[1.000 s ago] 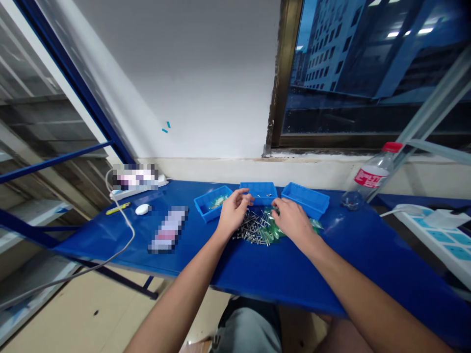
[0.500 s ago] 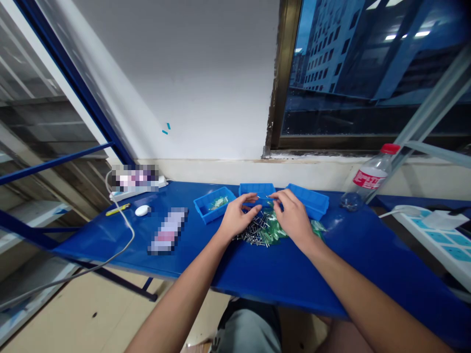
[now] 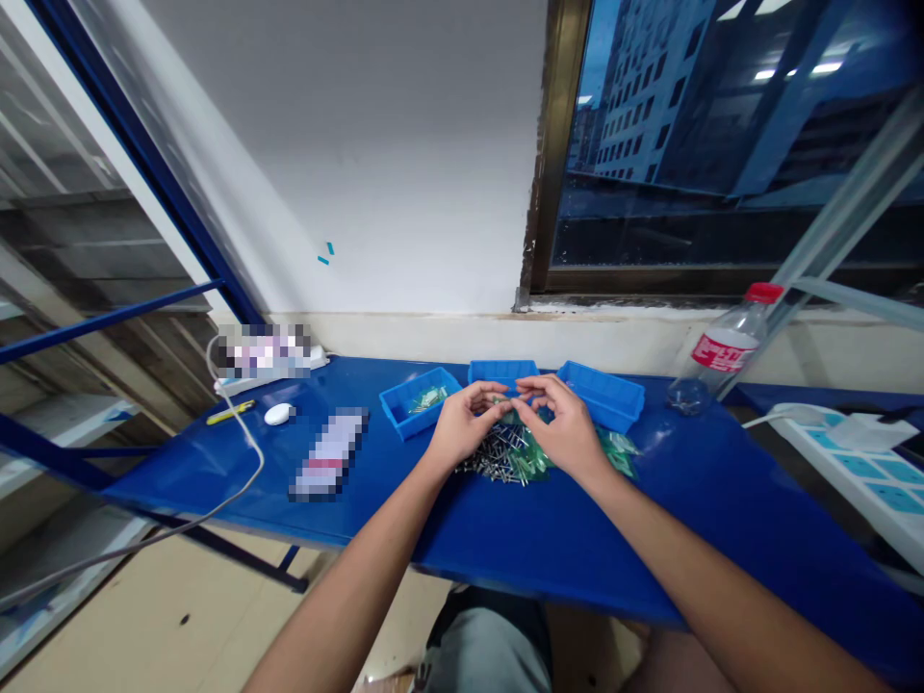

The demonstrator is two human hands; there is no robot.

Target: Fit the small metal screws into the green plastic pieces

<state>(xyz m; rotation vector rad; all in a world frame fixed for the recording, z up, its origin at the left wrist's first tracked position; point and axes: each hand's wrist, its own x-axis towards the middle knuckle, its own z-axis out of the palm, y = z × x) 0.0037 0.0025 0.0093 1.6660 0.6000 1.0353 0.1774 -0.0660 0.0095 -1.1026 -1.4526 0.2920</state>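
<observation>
the left hand (image 3: pixel 466 421) and the right hand (image 3: pixel 564 421) meet over the middle of the surface (image 3: pixel 462 529), fingertips almost touching, between the near edge and the row of trays at the far edge. each grip has its fingers curved toward the thumb; whether either one pinches something small cannot be told, as the fingers hide the gap.

the key relation is between the grips and the heap of metal rods (image 3: pixel 498 457): it lies just below the joined fingertips, toward the near edge, with the left hand closer to it. the rods point many ways, so the heap has no single long axis. the green plastic pieces (image 3: pixel 618 454) run from the heap's right side, beneath the right hand, toward the surface's right end, so that hand is the closer one to them.

beyond the fingertips, by the far edge, stands the middle tray (image 3: pixel 503 370), partly covered by the hands. the left tray (image 3: pixel 401 415), angled, holds some small pale-green pieces; the right tray (image 3: pixel 606 393) slants behind the right hand. a bottle (image 3: pixel 724 348) stands near the far right corner.
</observation>
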